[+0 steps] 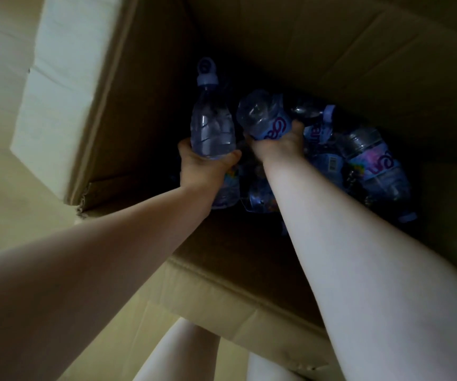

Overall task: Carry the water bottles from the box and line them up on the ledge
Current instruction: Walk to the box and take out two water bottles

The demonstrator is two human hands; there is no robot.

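Both my arms reach down into a large brown cardboard box [359, 64]. My left hand [202, 166] grips a clear water bottle [210, 125] around its middle, cap pointing away from me. My right hand [279, 144] holds a second bottle [260, 114] by its labelled body, base end toward the camera. Several more bottles [373, 163] with blue labels and pale caps lie jumbled in the dark bottom of the box, right of my hands. No ledge is in view.
The box's left flap [65, 86] stands open, pale on its outer face. Its near wall [221, 284] lies between me and the bottles. A light floor [7, 174] shows at left, and my legs [183, 353] below the box.
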